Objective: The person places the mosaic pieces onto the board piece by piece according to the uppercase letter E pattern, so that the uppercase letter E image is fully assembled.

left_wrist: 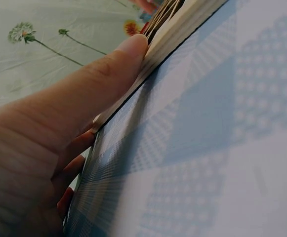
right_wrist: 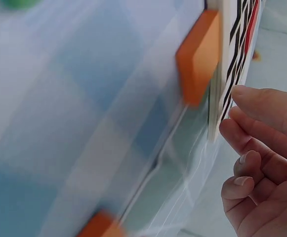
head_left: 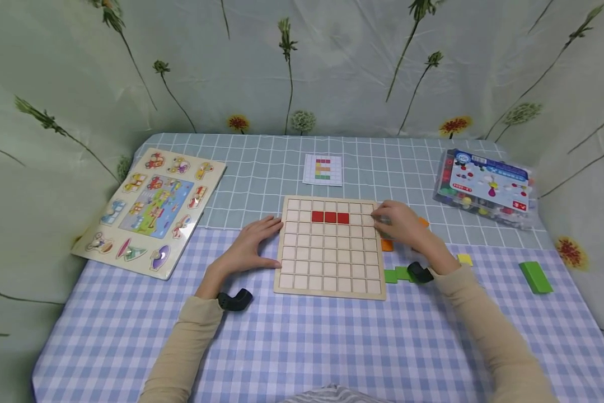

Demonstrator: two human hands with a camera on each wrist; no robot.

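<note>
A square wooden grid board point(head_left: 330, 254) lies on the table between the hands. Three red square tiles point(head_left: 330, 217) sit side by side in its second row from the top. My left hand point(head_left: 250, 249) rests at the board's left edge, thumb and fingers spread; in the left wrist view its thumb point(left_wrist: 108, 69) lies along the wooden side. My right hand point(head_left: 402, 225) is at the upper right edge of the board, fingers loosely bent. In the right wrist view nothing shows between thumb and index finger. An orange tile point(right_wrist: 200, 59) lies beside the board, below this hand.
Green tiles point(head_left: 391, 276) and a yellow tile point(head_left: 464, 259) lie right of the board, a green block point(head_left: 535, 277) farther right. Behind the board is a pattern card point(head_left: 323, 169). A picture puzzle point(head_left: 153, 212) lies at left, a plastic box point(head_left: 488, 187) at back right.
</note>
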